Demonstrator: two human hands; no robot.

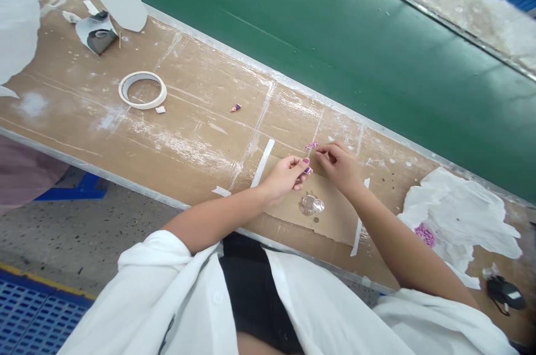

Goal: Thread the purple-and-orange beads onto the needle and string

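My left hand (288,173) rests on the brown cardboard-covered bench (196,120), fingers curled in a pinch around something tiny that I cannot make out. My right hand (339,165) lies just beside it, fingers also curled, its tips next to a small purple piece (311,145) on the board. A small clear shiny object (311,205) sits on a taped-down cardboard patch (335,215) just below both hands. Another small purple piece (235,108) lies farther left on the bench.
A roll of white tape (142,90) lies to the left. White crumpled paper (456,215) with a pile of purple bits (425,234) is on the right, with a black object (506,292) near it. A green conveyor belt (335,37) runs behind the bench.
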